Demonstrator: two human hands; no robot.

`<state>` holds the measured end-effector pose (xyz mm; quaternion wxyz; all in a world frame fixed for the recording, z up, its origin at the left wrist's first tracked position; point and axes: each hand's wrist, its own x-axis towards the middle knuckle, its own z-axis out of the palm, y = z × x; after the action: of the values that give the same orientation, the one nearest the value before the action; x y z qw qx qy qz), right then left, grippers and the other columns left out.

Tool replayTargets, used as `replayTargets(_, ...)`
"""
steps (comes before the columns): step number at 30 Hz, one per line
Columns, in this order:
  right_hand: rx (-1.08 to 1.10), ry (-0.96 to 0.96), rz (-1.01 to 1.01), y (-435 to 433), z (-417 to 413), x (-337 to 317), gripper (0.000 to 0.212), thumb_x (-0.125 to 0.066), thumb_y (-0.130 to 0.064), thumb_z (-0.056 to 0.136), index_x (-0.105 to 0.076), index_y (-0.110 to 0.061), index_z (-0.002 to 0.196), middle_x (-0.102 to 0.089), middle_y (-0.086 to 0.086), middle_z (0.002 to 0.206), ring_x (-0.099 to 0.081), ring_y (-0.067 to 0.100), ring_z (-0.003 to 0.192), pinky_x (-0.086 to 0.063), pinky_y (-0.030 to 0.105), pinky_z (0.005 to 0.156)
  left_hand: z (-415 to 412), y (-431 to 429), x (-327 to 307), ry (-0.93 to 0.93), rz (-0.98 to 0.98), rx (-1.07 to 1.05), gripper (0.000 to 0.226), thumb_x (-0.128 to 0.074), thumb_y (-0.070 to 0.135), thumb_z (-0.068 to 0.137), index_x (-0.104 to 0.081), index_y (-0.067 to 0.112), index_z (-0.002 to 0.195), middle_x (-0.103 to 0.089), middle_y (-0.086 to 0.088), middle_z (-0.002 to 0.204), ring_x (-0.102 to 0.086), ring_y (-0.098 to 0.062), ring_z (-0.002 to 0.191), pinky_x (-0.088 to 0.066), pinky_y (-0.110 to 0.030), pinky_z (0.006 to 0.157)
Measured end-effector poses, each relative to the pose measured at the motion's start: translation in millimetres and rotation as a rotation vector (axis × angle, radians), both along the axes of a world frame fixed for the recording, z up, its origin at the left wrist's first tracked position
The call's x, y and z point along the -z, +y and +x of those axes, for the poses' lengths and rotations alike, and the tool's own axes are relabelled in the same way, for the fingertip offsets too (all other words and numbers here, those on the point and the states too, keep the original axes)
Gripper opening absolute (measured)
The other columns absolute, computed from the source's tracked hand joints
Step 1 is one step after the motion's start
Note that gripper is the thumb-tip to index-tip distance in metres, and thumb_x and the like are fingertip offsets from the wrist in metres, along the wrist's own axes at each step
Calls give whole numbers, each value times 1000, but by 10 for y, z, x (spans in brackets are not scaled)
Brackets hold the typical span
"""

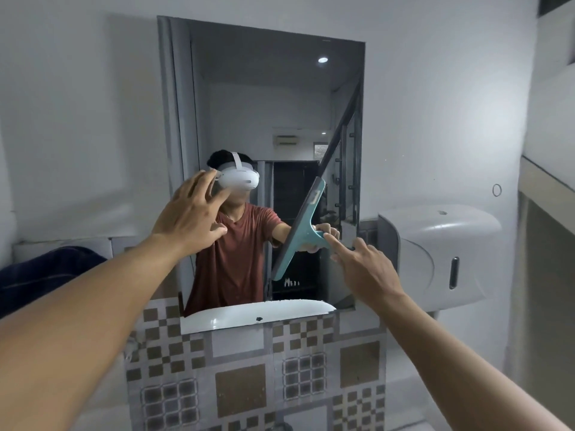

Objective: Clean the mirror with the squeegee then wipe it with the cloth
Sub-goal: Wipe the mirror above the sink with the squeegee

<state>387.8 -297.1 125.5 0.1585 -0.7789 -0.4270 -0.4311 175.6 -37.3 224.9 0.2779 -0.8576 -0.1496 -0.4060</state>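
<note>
squeegee held against the mirror

right hand (364, 269) grips the teal squeegee (298, 233) by its handle, blade tilted against the mirror (277, 113); left hand (191, 216) is raised with fingers spread, holding nothing. dark blue cloth (46, 272) lies far left on the ledge.

Teal squeegee (300, 231), blade tilted steeply and pressed flat to the mirror (273, 113), handle sticking out right. The mirror's a tall frameless rectangle on the wall, above patterned tiles. Dark cloth (46, 275) bunched at far left.
</note>
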Motion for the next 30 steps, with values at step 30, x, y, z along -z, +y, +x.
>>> replayTargets(30,-71,583,334,212,-394,821,29,-36,-26,108,-39,-18,136,-55,11,92,-56,26,66,-44,34,59,-103,-28,-16,-14,-20,10,81,-84,31,74,-49,17,146,-36,-20,148,-38,-41,134,-39,-56,111)
